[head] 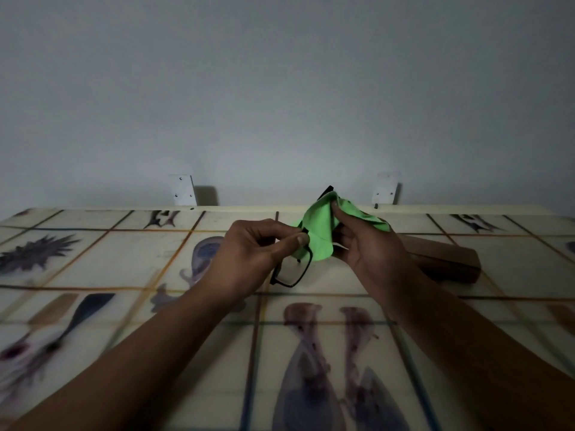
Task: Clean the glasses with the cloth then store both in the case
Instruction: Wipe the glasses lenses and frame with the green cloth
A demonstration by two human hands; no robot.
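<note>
starting nearest, the glasses (292, 272) are pinched at the frame by the left hand (258, 247) above the table (124, 253), one lens left bare. the other lens is wrapped in the green cloth (317, 225), which is gripped by the right hand (367, 244). light and probably brittle, the glasses are best held by the rim; the limp cloth is easily bunched. just beyond, the brown case (448, 259) is laid on the table.
</note>
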